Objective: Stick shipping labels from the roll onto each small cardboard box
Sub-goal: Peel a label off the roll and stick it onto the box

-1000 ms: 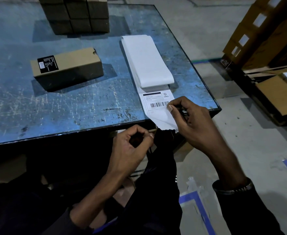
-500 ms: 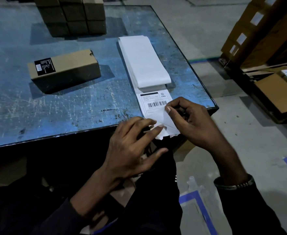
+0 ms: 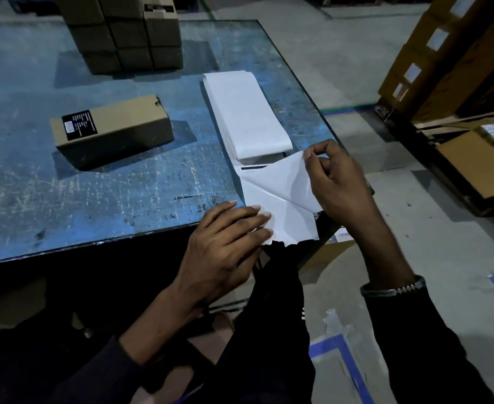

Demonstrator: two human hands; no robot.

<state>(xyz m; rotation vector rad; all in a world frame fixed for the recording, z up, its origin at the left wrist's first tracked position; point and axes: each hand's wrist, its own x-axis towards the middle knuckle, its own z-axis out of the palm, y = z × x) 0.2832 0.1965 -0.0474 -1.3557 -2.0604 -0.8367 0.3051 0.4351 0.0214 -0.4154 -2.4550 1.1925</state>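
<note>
At the table's [image 3: 94,217] near right corner, our right hand [image 3: 342,182] pinches a label [image 3: 283,182] corner, peeled up off its backing sheet [image 3: 286,223]. Our left hand [image 3: 225,243] presses flat, fingers straight, on the sheet. The box [image 3: 114,132] lies well left.

A scratched blue metal worktable [image 3: 65,199] is seen over a grey concrete floor [image 3: 385,234] marked with blue tape lines [image 3: 339,348]. Tall brown cartons [image 3: 432,53], perhaps labelled, are stacked at right beside an opened flat carton [image 3: 473,167].

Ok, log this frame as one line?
phase: peeling | right hand: pinches label corner | left hand: presses backing | box: unlabelled
</note>
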